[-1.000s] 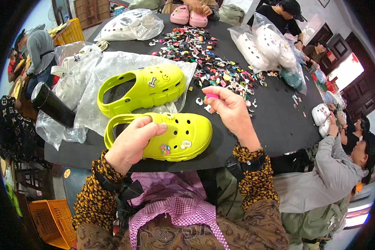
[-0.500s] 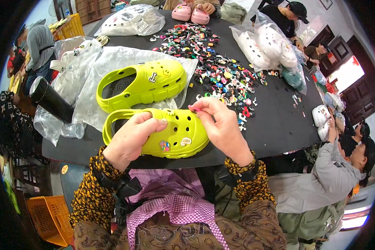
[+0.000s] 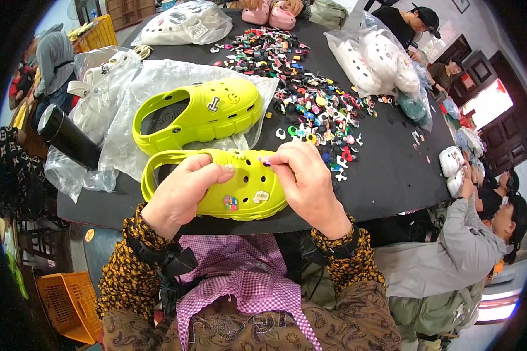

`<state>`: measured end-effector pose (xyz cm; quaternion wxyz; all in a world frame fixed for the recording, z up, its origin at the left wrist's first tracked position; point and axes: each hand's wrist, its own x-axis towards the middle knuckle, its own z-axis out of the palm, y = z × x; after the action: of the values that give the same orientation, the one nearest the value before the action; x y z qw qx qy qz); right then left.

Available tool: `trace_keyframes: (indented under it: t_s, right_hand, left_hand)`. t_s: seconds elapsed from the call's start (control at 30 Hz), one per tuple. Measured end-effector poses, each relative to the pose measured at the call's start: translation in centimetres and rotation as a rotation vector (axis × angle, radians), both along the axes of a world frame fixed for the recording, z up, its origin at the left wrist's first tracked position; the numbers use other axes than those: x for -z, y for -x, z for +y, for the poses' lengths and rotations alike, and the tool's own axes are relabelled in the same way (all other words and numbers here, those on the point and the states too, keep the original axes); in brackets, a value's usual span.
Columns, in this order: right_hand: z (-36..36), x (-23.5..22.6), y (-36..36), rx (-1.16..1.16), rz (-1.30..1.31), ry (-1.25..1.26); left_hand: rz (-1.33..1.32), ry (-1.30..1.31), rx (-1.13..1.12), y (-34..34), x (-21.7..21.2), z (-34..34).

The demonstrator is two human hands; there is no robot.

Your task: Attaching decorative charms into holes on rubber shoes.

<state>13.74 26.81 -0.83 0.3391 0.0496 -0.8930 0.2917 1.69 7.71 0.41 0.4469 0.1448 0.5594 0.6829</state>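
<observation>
On the dark worktop (image 3: 386,187), the left hand (image 3: 175,190) grasps a lime clog (image 3: 249,188) near its foot opening, thumb on top and the other fingers mostly hidden, while the right hand (image 3: 298,181) pinches a small pinkish-purple charm (image 3: 264,159) right at the holes in that clog's far side. Just beyond the clog lies a second lime shoe (image 3: 199,111) on a clear plastic bag (image 3: 120,149), with a black tumbler (image 3: 70,137) to the clog's left and a heap of colourful charms (image 3: 316,102) beyond its toe.
</observation>
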Motion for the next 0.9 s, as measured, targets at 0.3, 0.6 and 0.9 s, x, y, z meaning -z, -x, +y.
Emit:
trace_keyframes:
  t_s: [0.3,0.6,0.9]
  right_hand:
    - [0.03,-0.05,-0.46,0.002,0.014,-0.131]
    - [0.25,0.14,-0.19,-0.005,0.006,-0.037]
    - [-0.39,-0.23,-0.94,0.028,0.03,-0.236]
  left_hand:
    - [-0.015,-0.008,-0.004,0.02,-0.08,0.07]
    - [-0.026,-0.028,0.022,0.05,-0.18,-0.02]
    - [-0.037,-0.001,0.017,-0.12,-0.32,0.1]
